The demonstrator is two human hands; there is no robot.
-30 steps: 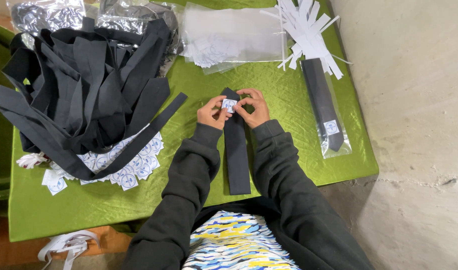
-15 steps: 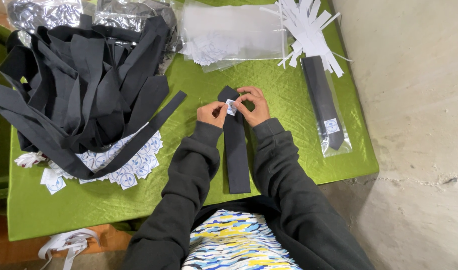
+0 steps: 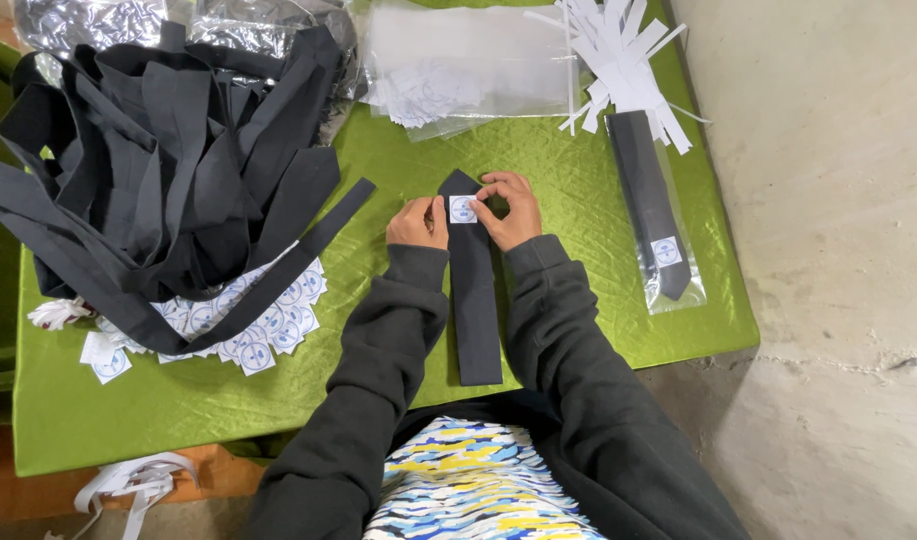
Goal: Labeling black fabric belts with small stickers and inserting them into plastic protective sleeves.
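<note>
Here both hands' fingers [image 3: 486,206] pinch a white sticker [image 3: 462,209] onto the black tie [image 3: 473,300].

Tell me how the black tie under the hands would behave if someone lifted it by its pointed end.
The black tie would probably droop: the same fabric lies in a limp, folded heap to the left. It looks light, being thin and flat. It may slide easily on the glossy green tablecloth. The left hand and right hand press a small sticker on it.

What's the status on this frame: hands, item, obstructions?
Left hand and right hand pinching small white round-printed sticker on flat black fabric necktie. Nothing blocking; heap of black ties lies apart.
</note>
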